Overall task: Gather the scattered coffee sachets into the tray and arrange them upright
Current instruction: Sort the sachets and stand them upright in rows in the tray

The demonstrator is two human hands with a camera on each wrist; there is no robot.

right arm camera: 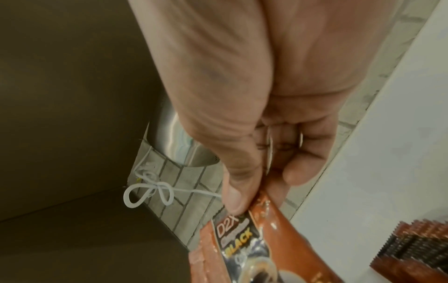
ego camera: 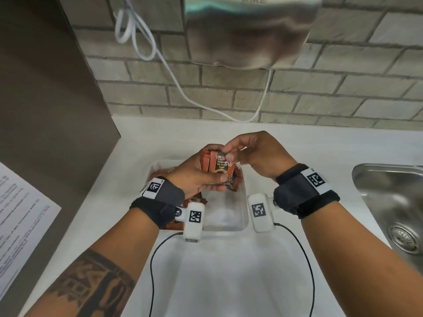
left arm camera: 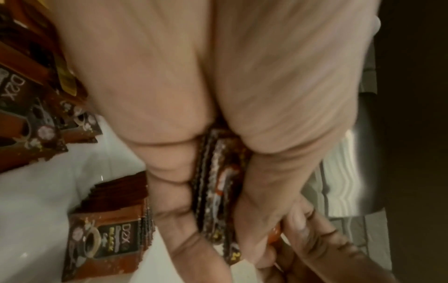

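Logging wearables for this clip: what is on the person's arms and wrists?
Both forearms are bare, no sleeves. Each wrist carries a black fabric strap with a white square-code tag, left and right, plus a white rounded camera pod bearing another code, left and right, each trailing a thin black cable. The left forearm has a dark geometric tattoo.

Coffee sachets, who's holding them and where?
Left hand grips a stack of sachets by its sides; right hand pinches the front sachet at its top edge.
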